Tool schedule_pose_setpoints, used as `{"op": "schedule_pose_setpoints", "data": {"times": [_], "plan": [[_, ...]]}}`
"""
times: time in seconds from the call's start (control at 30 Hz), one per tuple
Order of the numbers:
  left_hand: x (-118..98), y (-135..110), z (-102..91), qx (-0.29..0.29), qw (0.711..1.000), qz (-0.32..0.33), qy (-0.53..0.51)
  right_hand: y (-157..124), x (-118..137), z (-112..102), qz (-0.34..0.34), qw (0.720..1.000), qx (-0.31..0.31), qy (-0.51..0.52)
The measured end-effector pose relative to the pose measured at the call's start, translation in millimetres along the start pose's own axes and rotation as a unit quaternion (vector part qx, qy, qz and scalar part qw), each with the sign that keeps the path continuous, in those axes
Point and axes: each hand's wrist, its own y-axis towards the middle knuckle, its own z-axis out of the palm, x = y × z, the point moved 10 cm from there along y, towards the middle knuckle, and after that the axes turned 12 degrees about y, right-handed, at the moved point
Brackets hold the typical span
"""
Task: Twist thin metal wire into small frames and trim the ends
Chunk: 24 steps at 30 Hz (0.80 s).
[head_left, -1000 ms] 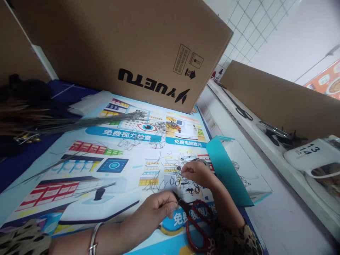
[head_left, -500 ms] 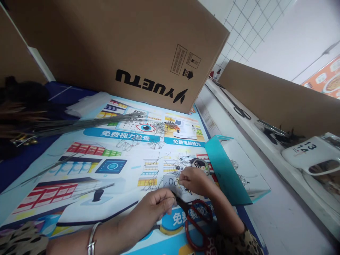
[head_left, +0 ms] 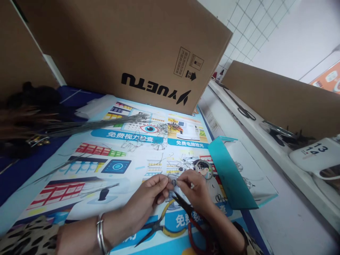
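Observation:
My left hand and my right hand meet over the printed sheet, fingertips pinched almost together. Between them is a small dark wire ring, which the fingers of both hands appear to grip. Just below lie scissors with red handles and dark blades pointing up toward the hands. Pliers with yellow-and-black handles rest beside them, under my left wrist. Right of my right hand are several small black rings and a clear round ring like a tape roll.
Loose thin wires and wire shapes lie beyond my hands. A wire bundle stretches from the left. An open teal box stands at right, near a shelf with a white mug. A large cardboard box stands behind.
My right hand has moved down and in to meet my left, which has risen slightly. The small ring now shows between them. The pliers and black rings are less covered.

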Motion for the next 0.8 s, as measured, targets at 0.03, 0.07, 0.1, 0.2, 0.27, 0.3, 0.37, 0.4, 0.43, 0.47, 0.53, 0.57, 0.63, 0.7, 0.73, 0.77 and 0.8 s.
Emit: {"op": "schedule_pose_setpoints", "data": {"times": [0.03,0.07,0.1,0.2,0.27,0.3,0.37,0.4,0.43,0.47,0.53,0.57,0.63,0.7,0.73,0.77,0.8], "plan": [[-1.4,0.8,-1.3,-0.005,1.0,0.007,-0.005,-3.4,8.2,5.9,-0.032,0.999,0.006,-0.028],[-2.8,1.5,-2.4,-0.008,1.0,0.013,-0.01,-7.0,15.7,11.9,-0.063,0.996,0.015,-0.063],[-4.3,1.9,-2.9,-0.01,1.0,0.018,-0.015,-10.8,22.1,18.1,-0.093,0.99,0.027,-0.105],[-8.5,2.3,-2.2,-0.007,0.999,0.027,-0.023,-19.7,32.3,34.0,-0.155,0.957,0.064,-0.236],[-10.3,2.4,-1.5,-0.005,0.999,0.028,-0.024,-21.8,31.8,39.5,-0.162,0.943,0.083,-0.277],[-10.7,2.4,-1.5,-0.005,0.999,0.028,-0.022,-21.8,30.1,40.6,-0.158,0.943,0.089,-0.28],[-10.4,2.5,-2.0,-0.008,0.999,0.027,-0.016,-20.6,26.1,40.6,-0.142,0.953,0.093,-0.252],[-10.2,2.6,-2.4,-0.009,1.0,0.027,-0.012,-19.7,23.4,40.5,-0.13,0.961,0.095,-0.224],[-10.0,2.5,-2.5,-0.009,1.0,0.027,-0.008,-18.7,20.2,39.8,-0.114,0.971,0.095,-0.19],[-9.8,2.4,-2.1,-0.007,1.0,0.027,-0.007,-17.5,16.7,38.8,-0.095,0.979,0.092,-0.153],[-10.4,2.0,-0.6,0.0,1.0,0.028,-0.007,-15.1,8.9,36.1,-0.053,0.991,0.084,-0.088],[-10.9,1.6,0.3,0.003,1.0,0.028,-0.008,-14.1,5.2,34.9,-0.031,0.994,0.079,-0.064],[-12.0,0.2,2.2,0.006,1.0,0.027,-0.004,-12.7,-0.5,34.4,0.004,0.996,0.08,-0.026],[-14.0,-1.8,4.1,0.006,0.999,0.029,0.012,-12.1,-4.4,36.1,0.03,0.996,0.087,0.0],[-15.1,-3.1,5.2,0.005,0.999,0.032,0.023,-12.1,-6.0,37.2,0.041,0.995,0.091,0.012],[-16.4,-4.3,6.1,0.004,0.999,0.035,0.033,-12.2,-7.2,38.4,0.051,0.994,0.093,0.023],[-17.6,-5.4,7.0,0.004,0.998,0.038,0.044,-12.4,-7.8,39.5,0.059,0.993,0.095,0.034]]}}
